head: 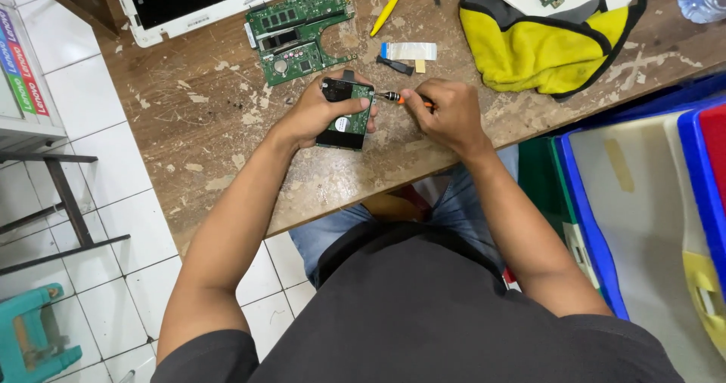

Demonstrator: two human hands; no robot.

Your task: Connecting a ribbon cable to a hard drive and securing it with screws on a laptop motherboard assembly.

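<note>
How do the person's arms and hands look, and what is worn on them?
Both hands, left hand and right hand, are bare: no gloves, rings, watch or bracelets visible. The forearms are uncovered. Short dark grey sleeves of a T-shirt cover only the upper arms.

You have a small black hard drive point(346, 114) with its green circuit board facing up, tilted above the worn wooden table point(227, 133). Your orange-handled screwdriver point(404, 99) lies level, its dark tip touching the drive's right edge.
</note>
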